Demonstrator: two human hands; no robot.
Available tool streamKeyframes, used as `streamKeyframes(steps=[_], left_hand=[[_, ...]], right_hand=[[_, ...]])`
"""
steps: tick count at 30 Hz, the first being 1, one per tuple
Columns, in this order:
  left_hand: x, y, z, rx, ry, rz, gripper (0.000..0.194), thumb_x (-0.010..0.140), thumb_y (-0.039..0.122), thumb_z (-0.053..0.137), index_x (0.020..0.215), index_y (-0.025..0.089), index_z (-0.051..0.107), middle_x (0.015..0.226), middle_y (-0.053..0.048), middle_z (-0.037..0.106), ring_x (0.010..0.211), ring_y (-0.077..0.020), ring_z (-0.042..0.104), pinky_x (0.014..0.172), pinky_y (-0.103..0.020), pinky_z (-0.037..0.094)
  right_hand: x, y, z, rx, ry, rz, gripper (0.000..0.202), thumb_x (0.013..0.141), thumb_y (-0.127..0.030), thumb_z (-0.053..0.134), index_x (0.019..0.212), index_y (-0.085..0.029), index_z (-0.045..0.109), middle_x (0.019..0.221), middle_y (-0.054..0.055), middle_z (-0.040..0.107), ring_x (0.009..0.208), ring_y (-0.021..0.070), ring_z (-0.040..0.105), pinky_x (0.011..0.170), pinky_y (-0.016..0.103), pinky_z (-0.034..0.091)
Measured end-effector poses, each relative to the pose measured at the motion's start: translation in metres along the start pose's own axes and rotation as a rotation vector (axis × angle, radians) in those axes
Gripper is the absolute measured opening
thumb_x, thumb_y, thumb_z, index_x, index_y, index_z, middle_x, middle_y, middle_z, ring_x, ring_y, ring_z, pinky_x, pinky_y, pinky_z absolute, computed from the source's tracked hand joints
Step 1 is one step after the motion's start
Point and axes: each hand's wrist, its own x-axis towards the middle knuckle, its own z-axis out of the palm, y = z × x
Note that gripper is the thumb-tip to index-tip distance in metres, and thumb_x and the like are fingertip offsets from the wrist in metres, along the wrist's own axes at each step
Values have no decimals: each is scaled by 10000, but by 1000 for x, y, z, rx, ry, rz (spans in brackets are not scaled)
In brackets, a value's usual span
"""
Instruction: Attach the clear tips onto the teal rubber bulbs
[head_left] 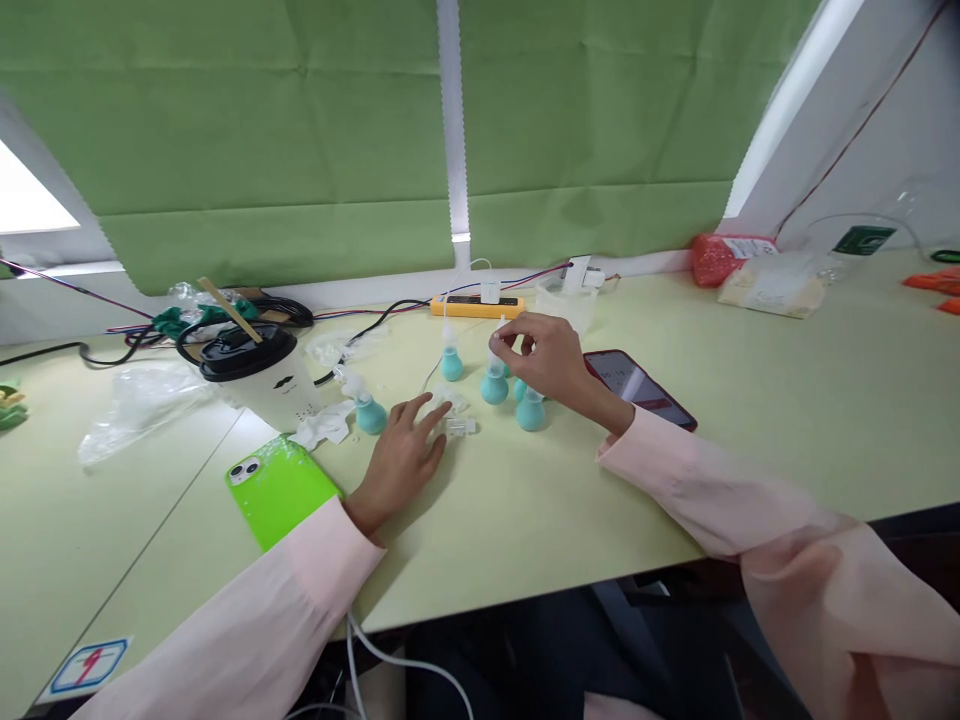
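Note:
Several small teal squeeze bulbs with clear nozzles stand upright on the pale green table. My right hand (549,355) is closed in a pinch at the top of one teal squeeze bulb (494,387). Behind and below that hand are more bulbs, one teal bulb (531,412) partly covered by it. My left hand (401,450) lies open on the table with its fingers spread, touching nothing I can make out. Close to its fingertips are small clear plastic pieces (460,427). To its left stands another teal bulb (370,414), and farther back a teal bulb (451,364) with a clear nozzle.
A lime green phone (281,490) lies left, beside a lidded paper cup (262,390) with a straw. Right of my right hand is a dark phone (649,390). A yellow power strip (476,307) and cables run along the back. Red package (724,260) at back right.

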Motion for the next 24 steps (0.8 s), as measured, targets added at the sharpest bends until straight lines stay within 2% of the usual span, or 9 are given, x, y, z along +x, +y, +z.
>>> streamKeyframes(steps=[5, 12, 18, 21, 24], left_hand=[[-4, -5, 6, 187, -89, 67, 390, 807, 217, 385, 1195, 255, 405, 1279, -91, 332, 1107, -303, 301, 874, -499, 316], [-3, -10, 8, 263, -133, 71, 370, 817, 202, 351, 1181, 202, 421, 1230, -97, 407, 1088, -300, 317, 877, -478, 322], [-1, -11, 6, 254, -124, 70, 299, 803, 184, 373, 1058, 195, 529, 1080, -101, 504, 956, -263, 426, 794, -419, 397], [0, -9, 5, 244, -120, 58, 271, 794, 173, 387, 990, 197, 572, 1008, -96, 535, 901, -248, 468, 747, -391, 417], [1, -7, 3, 242, -128, 33, 255, 786, 192, 406, 971, 188, 582, 962, -101, 552, 862, -244, 494, 706, -370, 427]], right_hand=[[2, 11, 6, -116, -93, 52, 186, 710, -291, 472, 668, -193, 624, 707, -13, 629, 574, 108, 499, 496, 223, 303], [3, 15, 7, -184, -159, 76, 197, 709, -311, 459, 649, -213, 619, 693, -22, 629, 599, 120, 506, 492, 230, 278], [3, 18, 9, -215, -167, 76, 187, 701, -333, 468, 685, -203, 602, 701, -8, 606, 602, 130, 503, 506, 244, 296], [2, 16, 9, -240, -57, 0, 220, 705, -338, 484, 821, -182, 587, 834, 41, 581, 682, 161, 512, 568, 280, 349], [-3, 9, 8, -250, 142, -256, 242, 732, -288, 477, 923, -155, 548, 1021, 107, 490, 905, 226, 459, 712, 350, 373]])
